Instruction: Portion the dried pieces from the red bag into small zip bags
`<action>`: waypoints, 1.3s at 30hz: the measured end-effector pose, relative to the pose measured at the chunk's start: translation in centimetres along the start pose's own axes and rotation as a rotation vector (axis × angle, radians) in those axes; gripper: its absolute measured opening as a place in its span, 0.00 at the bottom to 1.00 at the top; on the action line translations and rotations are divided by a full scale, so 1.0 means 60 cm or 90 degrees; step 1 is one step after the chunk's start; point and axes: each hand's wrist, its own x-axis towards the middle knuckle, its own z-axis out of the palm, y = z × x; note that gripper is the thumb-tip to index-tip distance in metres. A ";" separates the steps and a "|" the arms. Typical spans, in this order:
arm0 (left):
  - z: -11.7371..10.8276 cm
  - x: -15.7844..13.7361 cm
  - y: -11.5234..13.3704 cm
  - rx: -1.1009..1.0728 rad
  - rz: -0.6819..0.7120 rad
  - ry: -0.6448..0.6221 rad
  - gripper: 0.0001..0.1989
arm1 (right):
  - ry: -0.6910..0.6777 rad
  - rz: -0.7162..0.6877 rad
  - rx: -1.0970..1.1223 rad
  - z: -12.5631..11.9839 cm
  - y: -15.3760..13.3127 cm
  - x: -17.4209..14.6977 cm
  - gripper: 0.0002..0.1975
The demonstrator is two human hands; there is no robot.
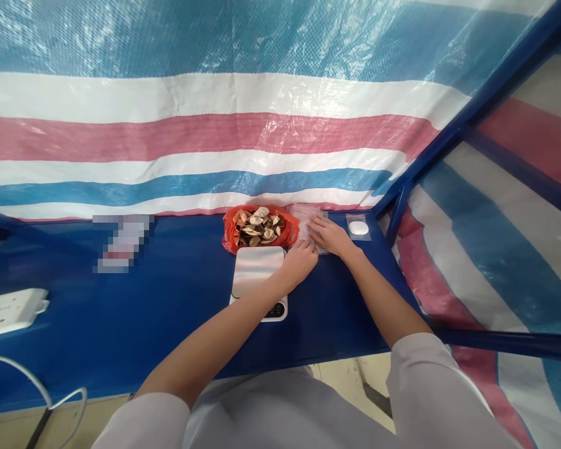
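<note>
Our two hands are together over the clear bags [303, 215], which lie flat on the blue table [168, 324] just right of the red bag [228, 234]. The right hand [333, 236] rests across them with its fingers stretched out and a little apart, grasping nothing that we can see; the left hand [302, 259] has its fingers loosely bent at their near edge, and we cannot tell whether the tips pinch the film. We judge that such thin, slippery film could cling in layers, so that two come up as one, or slide off the smooth table if tugged. Our left forearm crosses over the scale [257, 271], so a dropped wrist could press its pan or buttons and upset a reading. The red bag stands close by, and a careless knuckle could catch its crumpled rim and spill the dried slices [259, 226]. Those slices are curled and uneven, pale on some faces and brown on others, heaped in thin, crinkled plastic. The scale is a flat white block with rounded corners and a shiny pan. Right of our hands, a small packet [358, 228] shows a smooth white oval through clear film. Behind, the striped sheet [191, 137] is woven, glossy and gently rippled.
</note>
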 end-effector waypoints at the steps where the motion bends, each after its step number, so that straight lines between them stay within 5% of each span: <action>1: 0.001 0.000 0.001 0.002 -0.005 0.004 0.14 | 0.000 -0.003 -0.004 0.002 0.002 0.002 0.20; 13: 0.000 -0.009 0.014 -0.035 -0.076 -0.062 0.25 | -0.015 -0.033 -0.038 0.029 0.024 0.022 0.23; 22: -0.020 -0.013 0.022 -0.012 -0.069 0.008 0.22 | 0.005 -0.014 -0.038 -0.009 0.013 0.015 0.20; 30: -0.064 -0.068 0.022 -0.046 -0.043 0.127 0.19 | 0.060 0.070 0.023 -0.041 -0.048 -0.062 0.19; 39: -0.121 -0.189 -0.058 -0.053 -0.154 0.186 0.18 | 0.062 0.121 -0.001 -0.013 -0.154 -0.108 0.18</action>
